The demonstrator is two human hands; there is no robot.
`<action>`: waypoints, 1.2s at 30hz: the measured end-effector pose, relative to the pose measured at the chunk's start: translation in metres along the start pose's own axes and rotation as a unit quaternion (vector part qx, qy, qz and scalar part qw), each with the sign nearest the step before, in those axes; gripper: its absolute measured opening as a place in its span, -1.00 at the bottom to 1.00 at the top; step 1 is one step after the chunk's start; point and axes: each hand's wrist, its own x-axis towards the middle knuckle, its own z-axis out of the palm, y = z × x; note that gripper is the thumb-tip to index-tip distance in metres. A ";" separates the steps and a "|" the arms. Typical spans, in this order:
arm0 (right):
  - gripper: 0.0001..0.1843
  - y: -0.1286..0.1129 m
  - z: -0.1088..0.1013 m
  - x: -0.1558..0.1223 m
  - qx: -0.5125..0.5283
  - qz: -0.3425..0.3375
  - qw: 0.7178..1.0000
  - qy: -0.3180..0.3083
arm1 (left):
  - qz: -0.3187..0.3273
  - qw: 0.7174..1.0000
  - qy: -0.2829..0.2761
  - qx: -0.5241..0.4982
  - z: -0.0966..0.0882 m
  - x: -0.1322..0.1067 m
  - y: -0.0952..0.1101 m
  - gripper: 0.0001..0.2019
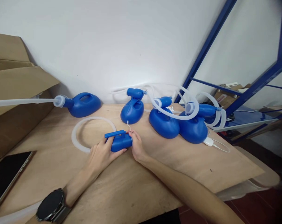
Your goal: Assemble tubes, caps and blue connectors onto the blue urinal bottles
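My left hand (100, 155) is wrapped round a small blue plastic part (120, 142) with a bar-like piece along its top, held just above the table. My right hand (137, 146) is closed at the part's right end, its thumb and finger pinching a thin white cord (129, 127). The cord's free end loops upward. Behind my hands stands a blue handled bottle (131, 113) with a blue spout (135, 92) lying on its top. A clear tube (75, 141) lies coiled on the table just left of my left hand.
Blue bottles with tubes stand on the right (163, 124) and far right (193, 132); another blue bottle (85, 107) lies back left. A cardboard box (19, 124) and a black-screened device (7, 174) are at left. A blue metal rack (207, 46) rises beyond the wooden table (159, 189).
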 end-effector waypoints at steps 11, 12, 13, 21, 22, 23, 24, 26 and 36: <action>-0.72 0.006 -0.007 0.019 0.062 -0.004 0.997 0.046 | -0.036 0.993 0.018 -0.108 -0.002 0.003 -0.005 -0.33; -0.68 0.005 -0.013 0.026 0.064 -0.008 0.997 0.050 | -0.050 0.990 0.025 -0.126 -0.002 0.004 -0.007 -0.33; -0.66 0.004 -0.018 0.032 0.064 -0.013 0.997 0.049 | -0.061 0.988 0.029 -0.139 -0.003 0.004 -0.008 -0.32; -0.44 -0.011 -0.035 0.028 -0.095 -0.077 0.991 -0.050 | -0.062 0.985 0.049 -0.150 -0.009 0.003 -0.011 -0.31; -0.44 -0.014 -0.035 0.024 -0.130 -0.112 0.984 -0.052 | -0.069 0.986 0.048 -0.147 -0.010 0.004 -0.012 -0.31; -0.52 -0.017 -0.036 0.021 -0.161 -0.149 0.974 -0.055 | -0.073 0.986 0.048 -0.144 -0.011 0.004 -0.014 -0.30; -0.65 -0.021 -0.037 0.018 -0.187 -0.182 0.963 -0.065 | -0.075 0.986 0.050 -0.143 -0.011 0.003 -0.015 -0.30; -0.85 -0.028 -0.039 0.013 -0.224 -0.225 0.942 -0.107 | -0.068 0.986 0.061 -0.142 -0.012 0.003 -0.018 -0.31; -0.74 -0.032 -0.026 -0.002 -0.239 -0.222 0.932 -0.159 | -0.037 0.988 0.062 -0.136 -0.009 0.001 -0.021 -0.34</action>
